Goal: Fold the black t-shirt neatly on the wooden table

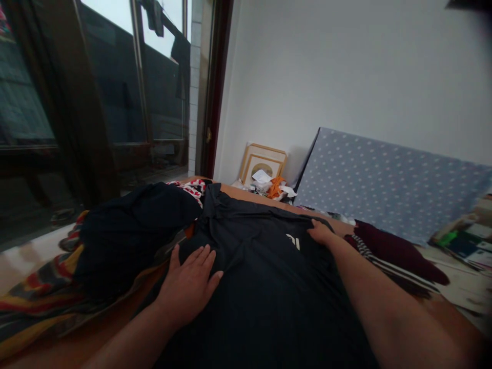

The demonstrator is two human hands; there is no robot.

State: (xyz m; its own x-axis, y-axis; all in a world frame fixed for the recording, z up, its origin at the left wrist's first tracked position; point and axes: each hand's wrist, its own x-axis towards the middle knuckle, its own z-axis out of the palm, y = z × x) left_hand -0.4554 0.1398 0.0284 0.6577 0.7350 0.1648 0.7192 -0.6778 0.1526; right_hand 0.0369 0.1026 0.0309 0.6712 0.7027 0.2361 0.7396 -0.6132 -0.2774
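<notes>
A large black garment (261, 287) with a small white logo lies spread out before me, its far end lightly wrinkled. My left hand (192, 282) rests flat on its left side, fingers apart and palm down. Further off, my right hand (320, 233) touches the garment's upper right part beside the logo, its fingers partly bent; whether they pinch any cloth is too small to tell.
At the left lie a dark cloth pile (134, 230) and a striped blanket (42, 292). Folded maroon clothing (395, 251) is at the right. Behind stand a picture frame (282, 155) and a blue dotted panel (376, 174) against the wall.
</notes>
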